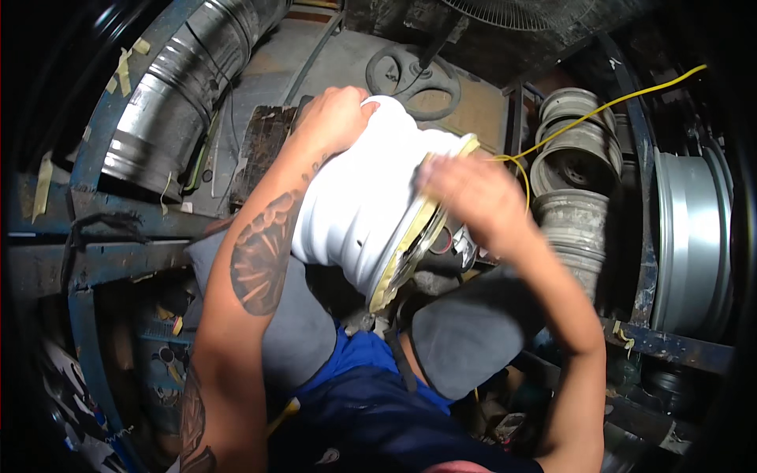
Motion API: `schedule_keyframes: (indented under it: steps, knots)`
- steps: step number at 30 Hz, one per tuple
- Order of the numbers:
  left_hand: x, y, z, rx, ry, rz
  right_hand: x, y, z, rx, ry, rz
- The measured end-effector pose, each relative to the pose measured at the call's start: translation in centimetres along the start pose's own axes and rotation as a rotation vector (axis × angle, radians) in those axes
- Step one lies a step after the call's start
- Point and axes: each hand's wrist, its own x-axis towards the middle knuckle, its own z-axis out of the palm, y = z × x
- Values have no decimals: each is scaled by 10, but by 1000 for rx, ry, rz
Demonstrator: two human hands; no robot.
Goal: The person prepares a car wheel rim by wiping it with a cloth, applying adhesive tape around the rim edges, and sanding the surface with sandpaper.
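A white wheel rim [347, 205] is tilted over my lap, between my knees. Pale yellow masking tape [398, 256] runs along its right lip, with a darker face partly visible beyond it. My left hand [335, 117] grips the far left edge of the rim, its fingers curled over and partly hidden. At the taped lip, my right hand [473, 189] is smeared by motion. A small dark patch shows at its fingertips, and I cannot make out whether it is something held.
Several dull wheel rims [576, 146] are stacked on the right, beside a silver rim [694, 236] on a rack. A shiny metal rim stack [173, 94] stands at the left. Ahead are a round spoked base [414, 83] and a fan guard [512, 12]. A yellow cable [615, 101] crosses the right.
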Motion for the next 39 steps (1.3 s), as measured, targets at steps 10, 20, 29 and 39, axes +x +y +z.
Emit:
schedule_keyframes:
  steps: [10, 20, 29, 39]
  knots:
    - [4, 10, 0, 17, -5, -5, -10, -31, 15, 133, 97, -162]
    - [4, -1, -2, 35, 3, 10, 8, -5, 2, 83, 229, 93]
    - [8, -1, -1, 16, 2, 9, 2, -21, 17, 175, 288, 20]
    - [12, -6, 2, 42, 6, 25, 9, -42, 25, 129, 236, -20]
